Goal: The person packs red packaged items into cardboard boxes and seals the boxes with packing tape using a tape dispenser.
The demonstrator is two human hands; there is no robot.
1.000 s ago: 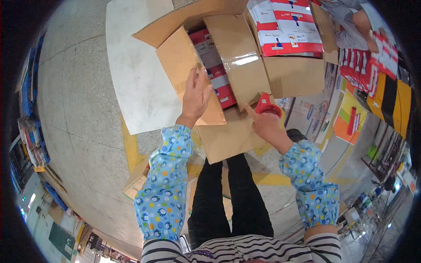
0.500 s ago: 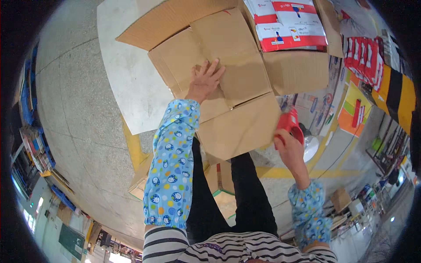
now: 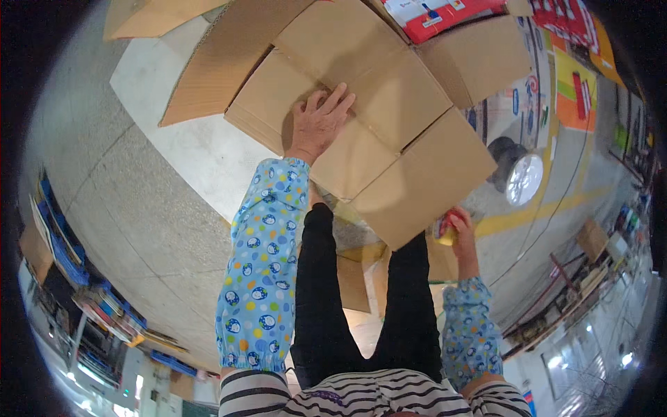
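Note:
A brown cardboard carton (image 3: 389,104) with flaps folded inward lies in front of me, one wide flap (image 3: 427,181) extending toward my legs. My left hand (image 3: 321,124) presses on the folded flaps, its fingers spread and slightly bent. Below the near right corner of that wide flap, my right hand (image 3: 464,233) is closed round a red tape dispenser (image 3: 448,226), partly hidden by the fingers. A yellowish roll shows at the dispenser's lower side. The dispenser looks apart from the carton.
Red and white packets (image 3: 431,17) sit past the carton's far right. A raised cardboard flap (image 3: 222,62) stands at left, beside a pale sheet (image 3: 180,135) on the floor. A round white-faced lamp (image 3: 524,179) stands at right. More cardboard (image 3: 354,281) lies between my legs.
My right hand has brought the tape dispenser down and nearer to me, from the flap's right side to below its corner. The carton appears turned in view; my left hand stays on it.

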